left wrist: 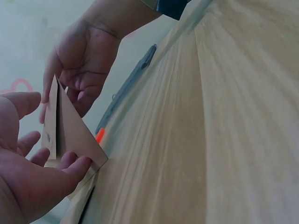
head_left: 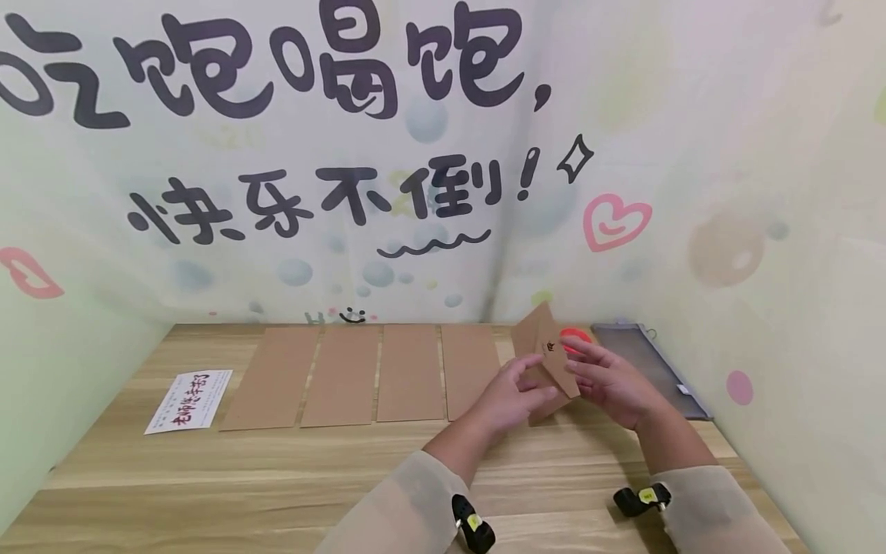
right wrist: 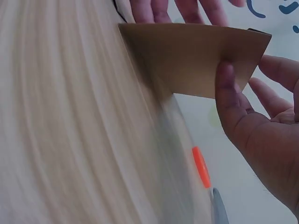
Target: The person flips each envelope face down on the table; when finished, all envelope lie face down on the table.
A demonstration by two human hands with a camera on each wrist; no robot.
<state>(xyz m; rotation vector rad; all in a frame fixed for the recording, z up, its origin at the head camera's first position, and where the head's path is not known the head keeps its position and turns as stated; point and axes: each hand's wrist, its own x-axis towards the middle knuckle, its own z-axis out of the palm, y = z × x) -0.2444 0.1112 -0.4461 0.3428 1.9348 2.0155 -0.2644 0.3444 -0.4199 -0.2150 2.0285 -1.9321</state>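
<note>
A folded piece of brown cardboard (head_left: 536,338) stands tilted on the table at right of centre, with a small dark print on one panel. My left hand (head_left: 508,396) rests its spread, relaxed fingers on the left side of it. In the left wrist view the cardboard (left wrist: 77,126) looks like a wedge with a narrow dark gap between two panels. My right hand (head_left: 616,385) pinches its right end; in the right wrist view the thumb presses one face of the cardboard (right wrist: 187,51) and the fingers are beyond the edge.
Several flat brown cardboard rectangles (head_left: 408,373) lie in a row along the back of the table. A white card with red writing (head_left: 190,400) is at the left. Behind my right hand are a red round object (head_left: 574,337) and a grey mesh pouch (head_left: 647,369), beside the wall.
</note>
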